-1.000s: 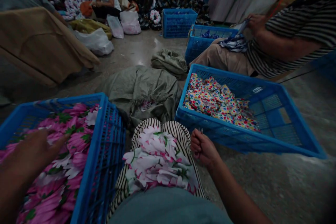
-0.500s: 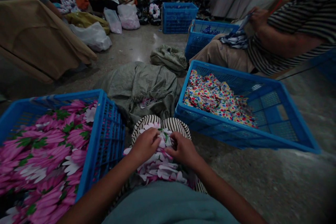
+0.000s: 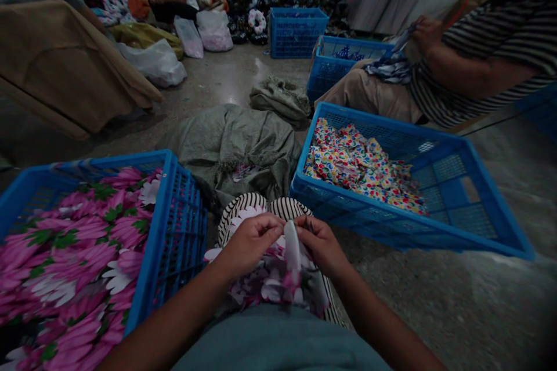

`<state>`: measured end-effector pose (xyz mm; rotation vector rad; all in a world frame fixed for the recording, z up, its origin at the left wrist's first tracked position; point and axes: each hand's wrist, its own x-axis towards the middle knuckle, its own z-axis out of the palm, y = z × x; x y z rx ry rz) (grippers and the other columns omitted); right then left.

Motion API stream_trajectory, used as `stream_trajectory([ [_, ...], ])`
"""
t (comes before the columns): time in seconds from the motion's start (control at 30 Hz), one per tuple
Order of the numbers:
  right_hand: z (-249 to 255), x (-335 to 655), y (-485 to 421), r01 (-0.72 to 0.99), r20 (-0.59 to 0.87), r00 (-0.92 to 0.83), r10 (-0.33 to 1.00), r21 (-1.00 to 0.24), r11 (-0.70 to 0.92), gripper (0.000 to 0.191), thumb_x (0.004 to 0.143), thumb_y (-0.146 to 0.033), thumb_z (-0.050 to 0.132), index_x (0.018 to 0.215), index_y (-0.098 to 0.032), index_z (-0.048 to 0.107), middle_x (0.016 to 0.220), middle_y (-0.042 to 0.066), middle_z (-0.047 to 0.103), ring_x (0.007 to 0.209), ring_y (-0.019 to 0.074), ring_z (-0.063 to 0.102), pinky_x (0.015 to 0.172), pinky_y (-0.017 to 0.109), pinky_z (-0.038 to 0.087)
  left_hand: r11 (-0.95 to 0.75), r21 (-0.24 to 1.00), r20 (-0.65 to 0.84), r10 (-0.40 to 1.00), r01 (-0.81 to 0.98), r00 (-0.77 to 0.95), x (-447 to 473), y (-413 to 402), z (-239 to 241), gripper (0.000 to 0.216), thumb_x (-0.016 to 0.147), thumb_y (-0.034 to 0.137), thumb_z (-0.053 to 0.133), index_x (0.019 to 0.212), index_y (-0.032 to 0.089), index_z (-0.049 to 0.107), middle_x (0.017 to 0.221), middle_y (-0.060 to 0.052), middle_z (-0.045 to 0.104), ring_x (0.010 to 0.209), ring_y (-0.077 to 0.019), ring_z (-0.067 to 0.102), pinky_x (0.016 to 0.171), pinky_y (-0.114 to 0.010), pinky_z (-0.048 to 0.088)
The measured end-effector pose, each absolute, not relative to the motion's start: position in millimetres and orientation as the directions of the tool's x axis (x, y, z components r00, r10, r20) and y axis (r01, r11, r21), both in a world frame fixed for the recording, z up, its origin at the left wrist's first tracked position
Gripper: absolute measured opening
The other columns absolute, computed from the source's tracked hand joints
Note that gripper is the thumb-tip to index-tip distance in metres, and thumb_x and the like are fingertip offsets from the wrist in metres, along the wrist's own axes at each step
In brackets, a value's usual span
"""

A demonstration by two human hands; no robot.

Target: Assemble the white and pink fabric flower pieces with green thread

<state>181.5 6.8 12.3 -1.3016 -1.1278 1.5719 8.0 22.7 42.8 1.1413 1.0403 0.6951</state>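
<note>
Over my lap, my left hand [image 3: 255,243] is closed in a pinch at the upper edge of a white-and-pink petal-shaped flower piece [image 3: 292,252], which hangs down edge-on. My right hand [image 3: 321,243] pinches the same piece from the other side. Something small and dark shows at the right fingers, too unclear to name. More white-and-pink petal pieces [image 3: 272,287] lie heaped on my lap beneath both hands, partly hidden by them. Left of me a blue crate [image 3: 167,185] holds many pink petal pieces with green leaves [image 3: 82,243].
To the right, a blue crate [image 3: 435,232] holds colourful patterned fabric pieces [image 3: 357,168]. A grey-green sack [image 3: 235,133] lies ahead of my knees. A person in a striped top [image 3: 487,58] sits at right handling cloth. Brown cloth [image 3: 65,58] drapes at left; more crates stand behind.
The flower piece between my hands has turned from lying spread to hanging edge-on. My right hand has shifted slightly right, with its fingers raised to the piece's top edge.
</note>
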Motion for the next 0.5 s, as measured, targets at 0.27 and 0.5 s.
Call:
stream_trajectory([
  [0.27,-1.7,153.2,1.7,0.176,-0.087,0.020,0.996,-0.980,-0.090,0.011,0.070,-0.023,0.058,0.062,-0.018,0.053,0.054,-0.005,0.046,0.050,0.0097,0.041,0.047,0.022,0.031,0.460,0.876,-0.421,0.875,-0.142,0.237,20.2,-1.6,21.2,0.027,0.080,0.040,0.052,0.076,0.014,0.058,0.069,-0.001,0.057,0.060,-0.0103,0.050,0.056,-0.020,0.039],
  [0.5,-38.4,141.5,0.9,0.060,-0.228,0.139,0.964,-0.969,-0.238,0.014,0.072,-0.028,0.055,0.065,-0.019,0.047,0.056,-0.005,0.044,0.050,0.0102,0.041,0.049,0.022,0.035,0.380,0.924,-0.379,0.905,0.030,0.192,15.5,-19.6,4.4,0.024,0.063,0.019,0.068,0.084,0.017,0.056,0.088,-0.003,0.060,0.081,-0.0159,0.057,0.074,-0.026,0.044],
])
